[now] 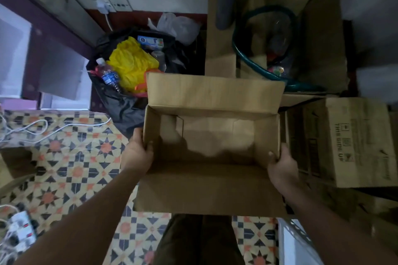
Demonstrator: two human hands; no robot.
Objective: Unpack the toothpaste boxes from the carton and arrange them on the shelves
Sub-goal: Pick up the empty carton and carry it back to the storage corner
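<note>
Two hands hold the open brown cardboard carton [212, 142] above the patterned tile floor [71, 170]: our left hand [137, 150] clamps its left wall, our right hand [282, 165] its right wall. Its mouth faces up, long axis left to right, and we see no toothpaste boxes inside. We judge unpacking finished; next, set it aside, perhaps by the far black rubbish bag [120, 101] or right-hand printed carton [344, 142].

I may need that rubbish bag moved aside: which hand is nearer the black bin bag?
Left. The left hand grips the open carton's left wall, just below the black bin bag. The right hand grips the opposite wall, across the carton from it.
</note>
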